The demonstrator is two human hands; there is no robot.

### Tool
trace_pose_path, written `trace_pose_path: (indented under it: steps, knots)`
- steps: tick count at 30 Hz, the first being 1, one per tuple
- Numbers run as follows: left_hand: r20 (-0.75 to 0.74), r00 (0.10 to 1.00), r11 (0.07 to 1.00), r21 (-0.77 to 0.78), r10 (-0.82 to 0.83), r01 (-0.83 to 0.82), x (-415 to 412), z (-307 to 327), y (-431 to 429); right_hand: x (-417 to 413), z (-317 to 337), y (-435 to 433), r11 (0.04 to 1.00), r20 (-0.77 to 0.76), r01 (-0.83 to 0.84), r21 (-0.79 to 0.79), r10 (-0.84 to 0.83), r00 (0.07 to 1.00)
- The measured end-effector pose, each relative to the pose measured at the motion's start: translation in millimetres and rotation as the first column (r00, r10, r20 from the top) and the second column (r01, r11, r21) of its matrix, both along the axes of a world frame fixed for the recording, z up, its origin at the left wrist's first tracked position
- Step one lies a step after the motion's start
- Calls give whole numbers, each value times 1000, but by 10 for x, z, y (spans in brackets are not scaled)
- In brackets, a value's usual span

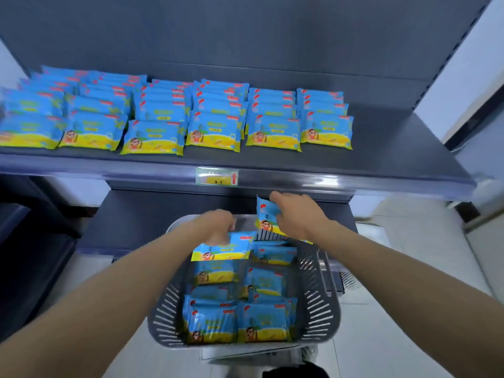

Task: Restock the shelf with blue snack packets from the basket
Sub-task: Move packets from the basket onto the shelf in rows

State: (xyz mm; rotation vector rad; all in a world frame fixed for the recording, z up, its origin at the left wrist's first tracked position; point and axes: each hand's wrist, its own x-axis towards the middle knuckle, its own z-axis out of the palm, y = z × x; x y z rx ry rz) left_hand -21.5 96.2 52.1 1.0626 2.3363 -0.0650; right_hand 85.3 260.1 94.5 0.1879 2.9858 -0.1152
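Left hand gripping blue packet over grey basket; right hand, apart, gripping tilted second packet below stocked shelf

One head-worn view looks forward and down: shelf farther off at twelve o'clock, basket close at six.

1. The dark grey shelf carried blue snack packets in several rows side by side, from its left end to past the middle.
2. In each row the packets lay flat and overlapped from front to back.
3. A price label with a red arrow sat on the shelf's front edge.
4. Below, a grey slatted basket held more of the same packets, stacked loosely.
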Motion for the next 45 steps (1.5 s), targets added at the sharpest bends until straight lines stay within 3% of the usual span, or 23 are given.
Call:
trace_pose_path:
  steps: [4, 9, 13, 29, 36, 45]
  knots:
    - [-65, 996, 986, 148, -64, 73, -13, 699, 241, -37, 690, 269, 997, -148, 16, 76, -5, 989]
    - [-295, 952, 929, 321, -84, 182, -45, 1436, 558, -197, 1176, 904, 974, -290, 194, 116, -153, 945]
    - [-397, 918, 884, 425, -10, 194, -187, 1702, 871, -330, 1168, 1337, 959, -181, 228, 167, -197, 964]
    - [-517, 855, 991, 134, 43, 31, -845, 1226, 1680, -892, 703, 1924, 971, -35, 84, 222, -78, 996]
    - [-571, 810, 975, 222, 133, -4, -985, 1115, 1831, -1167, 582, 2025, 947, -195, 130, 294, -73, 978]
    - [-612, 774, 978, 203, 162, -44, -967, 1084, 1843, -953, 499, 2005, 924, -403, 247, 292, -115, 908]
